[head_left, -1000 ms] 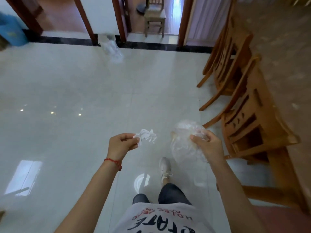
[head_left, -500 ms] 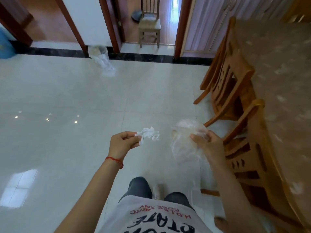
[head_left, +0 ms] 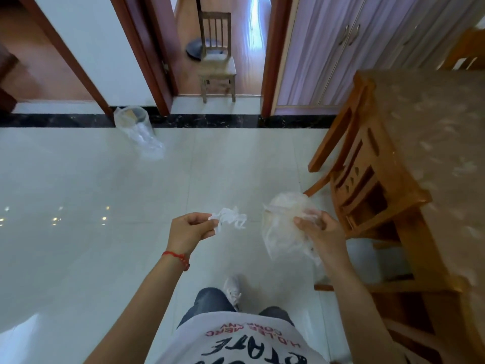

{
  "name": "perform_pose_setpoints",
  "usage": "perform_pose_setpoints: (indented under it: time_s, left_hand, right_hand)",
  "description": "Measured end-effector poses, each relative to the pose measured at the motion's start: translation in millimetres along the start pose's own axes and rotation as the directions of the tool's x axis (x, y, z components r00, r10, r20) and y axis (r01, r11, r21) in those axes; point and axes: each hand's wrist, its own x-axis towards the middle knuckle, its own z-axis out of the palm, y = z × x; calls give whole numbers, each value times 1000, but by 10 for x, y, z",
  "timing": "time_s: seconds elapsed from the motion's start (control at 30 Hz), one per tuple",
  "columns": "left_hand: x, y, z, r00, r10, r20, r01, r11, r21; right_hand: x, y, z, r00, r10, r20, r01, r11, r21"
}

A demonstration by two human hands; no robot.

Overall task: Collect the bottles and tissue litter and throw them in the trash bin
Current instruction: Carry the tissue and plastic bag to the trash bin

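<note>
My left hand (head_left: 190,229) pinches a crumpled white tissue (head_left: 230,218) at chest height over the white tiled floor. To its right, my right hand (head_left: 319,229) grips a crumpled clear plastic bag (head_left: 283,222) that hangs below my fingers. Whether a bottle is inside it cannot be made out. Ahead and to the left, against the dark floor border by the wall, stands the trash bin (head_left: 132,119), a clear container lined with a clear plastic bag, a few steps away from both hands.
A wooden table (head_left: 441,143) with a patterned cover and a wooden chair (head_left: 362,179) pushed under it fill the right side. A small wooden chair (head_left: 216,59) stands in the doorway ahead. My feet and legs show below my hands.
The view has moved forward across the floor; the trash bin and doorway are nearer and lower in view. Both hands keep the same hold on the tissue and plastic bag.
</note>
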Motion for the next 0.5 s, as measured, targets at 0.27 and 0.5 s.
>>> perform_pose_setpoints:
  time_s: [0.27, 0.5]
  left_hand:
    - [1146, 753, 286, 999, 15, 46, -15, 1000, 5]
    - [2233, 1318, 832, 999, 10, 51, -8, 1000, -28]
  right_hand:
    - [1055, -512, 352, 999, 39, -32, -40, 999, -30]
    - [2297, -1016, 542, 999, 29, -16, -29, 1000, -6]
